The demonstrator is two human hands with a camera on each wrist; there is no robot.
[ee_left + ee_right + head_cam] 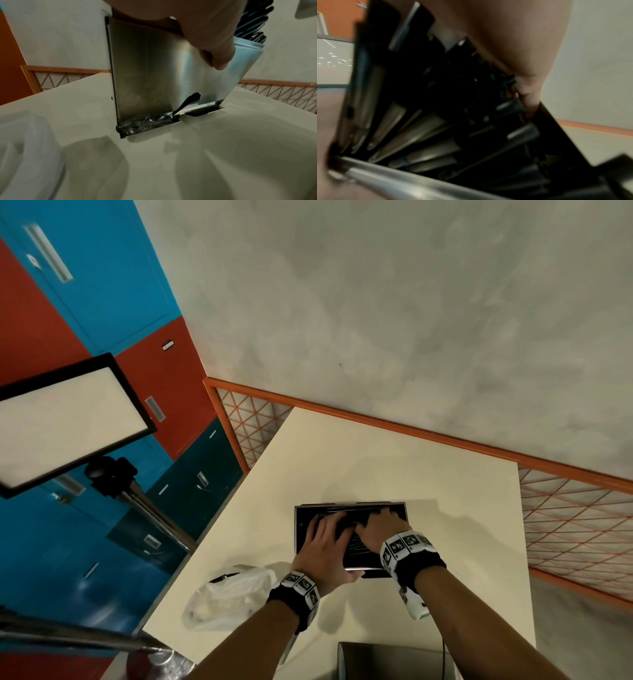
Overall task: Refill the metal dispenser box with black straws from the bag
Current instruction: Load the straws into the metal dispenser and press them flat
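Now my left hand [323, 537] and right hand [380, 527] lie spread, fingers flat, on the straws [359, 546] in the box [297, 529] mid-table [376, 460]. Light, slick, springy, I'd say: press evenly. Bag [227, 594] slumps near-left.

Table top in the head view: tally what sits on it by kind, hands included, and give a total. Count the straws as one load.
Metal dispenser box: 1
Load of black straws in the box, too many to count singly: 1
Clear plastic bag: 1
Hands: 2, left hand and right hand, both on the straws
Total: 5
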